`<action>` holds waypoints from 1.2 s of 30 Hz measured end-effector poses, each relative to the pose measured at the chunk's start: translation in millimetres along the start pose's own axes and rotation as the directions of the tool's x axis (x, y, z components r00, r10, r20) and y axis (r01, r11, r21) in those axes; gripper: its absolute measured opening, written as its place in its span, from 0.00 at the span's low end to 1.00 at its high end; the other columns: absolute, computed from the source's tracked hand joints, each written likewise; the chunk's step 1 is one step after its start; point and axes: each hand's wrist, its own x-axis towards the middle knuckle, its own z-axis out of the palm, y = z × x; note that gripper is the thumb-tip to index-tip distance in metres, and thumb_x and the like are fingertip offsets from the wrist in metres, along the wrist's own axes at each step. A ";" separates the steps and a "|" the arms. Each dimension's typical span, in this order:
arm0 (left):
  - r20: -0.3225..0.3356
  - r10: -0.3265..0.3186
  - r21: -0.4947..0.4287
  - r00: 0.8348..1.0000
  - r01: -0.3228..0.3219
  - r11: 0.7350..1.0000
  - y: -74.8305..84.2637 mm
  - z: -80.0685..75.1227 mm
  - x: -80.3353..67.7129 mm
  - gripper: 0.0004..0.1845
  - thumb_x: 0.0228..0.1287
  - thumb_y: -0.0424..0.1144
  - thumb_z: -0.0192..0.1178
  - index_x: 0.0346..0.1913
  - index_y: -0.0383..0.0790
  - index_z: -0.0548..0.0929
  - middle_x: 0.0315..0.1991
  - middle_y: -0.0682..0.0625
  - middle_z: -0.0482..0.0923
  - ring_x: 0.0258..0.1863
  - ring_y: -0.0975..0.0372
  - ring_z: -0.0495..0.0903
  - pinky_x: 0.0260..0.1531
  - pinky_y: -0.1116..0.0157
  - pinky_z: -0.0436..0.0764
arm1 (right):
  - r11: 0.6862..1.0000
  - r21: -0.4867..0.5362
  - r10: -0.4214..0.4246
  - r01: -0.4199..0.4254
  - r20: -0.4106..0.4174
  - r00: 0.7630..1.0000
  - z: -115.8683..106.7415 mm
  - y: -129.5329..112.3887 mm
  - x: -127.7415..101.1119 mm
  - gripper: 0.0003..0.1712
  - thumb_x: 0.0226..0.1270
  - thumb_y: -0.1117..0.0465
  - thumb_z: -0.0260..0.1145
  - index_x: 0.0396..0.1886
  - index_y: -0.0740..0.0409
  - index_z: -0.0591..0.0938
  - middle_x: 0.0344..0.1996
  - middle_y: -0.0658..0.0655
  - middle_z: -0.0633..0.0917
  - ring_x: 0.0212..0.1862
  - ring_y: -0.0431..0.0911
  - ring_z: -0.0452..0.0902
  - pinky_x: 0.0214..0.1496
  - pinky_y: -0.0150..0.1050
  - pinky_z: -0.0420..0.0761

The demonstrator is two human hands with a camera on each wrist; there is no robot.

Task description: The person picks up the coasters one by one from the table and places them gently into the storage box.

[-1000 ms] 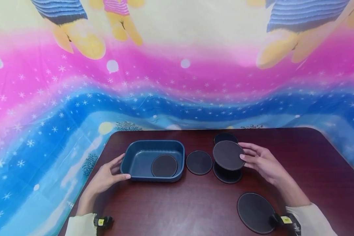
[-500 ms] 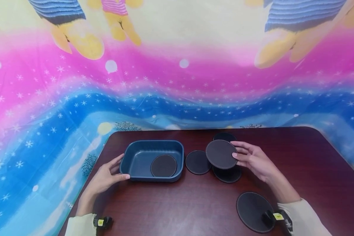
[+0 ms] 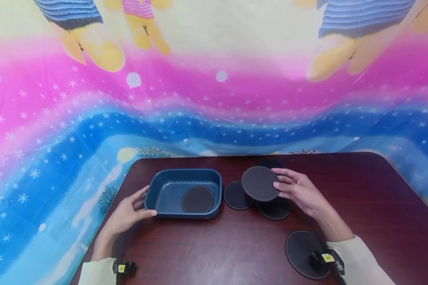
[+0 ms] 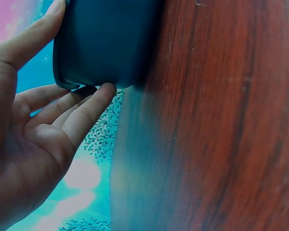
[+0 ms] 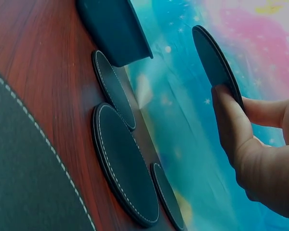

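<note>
My right hand [image 3: 299, 190] pinches a round dark coaster [image 3: 260, 183] by its right edge and holds it in the air above the table, level with the other coasters; the right wrist view shows the same coaster [image 5: 214, 60] between thumb and fingers. My left hand [image 3: 128, 213] grips the left wall of a dark blue rectangular tray [image 3: 165, 176], thumb on the front corner; in the left wrist view the fingers [image 4: 86, 108] touch the tray [image 4: 106, 43]. One coaster [image 3: 197, 199] lies inside the tray.
On the dark wooden table [image 3: 235, 245] lie more coasters: a small one [image 3: 235, 196] right of the tray, a larger one [image 3: 275, 209] under the lifted coaster, one behind [image 3: 270, 163], and a large one [image 3: 299, 247] near my right wrist. A colourful cloth hangs behind.
My right hand has carried the lifted coaster leftward, toward the tray, away from above the coaster beneath it. The left hand has stayed on the tray.
</note>
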 end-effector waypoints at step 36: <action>0.000 -0.008 0.023 1.000 0.008 1.000 1.3 -0.3 0.1 0.52 0.67 0.42 0.77 0.86 0.39 0.58 0.77 0.30 0.70 0.73 0.36 0.77 0.56 0.52 0.90 | 0.991 0.130 0.017 -0.016 -0.008 1.000 56.9 -5.5 33.0 0.38 0.80 0.69 0.64 0.84 0.66 0.62 0.56 0.53 0.86 0.47 0.38 0.90 0.52 0.32 0.89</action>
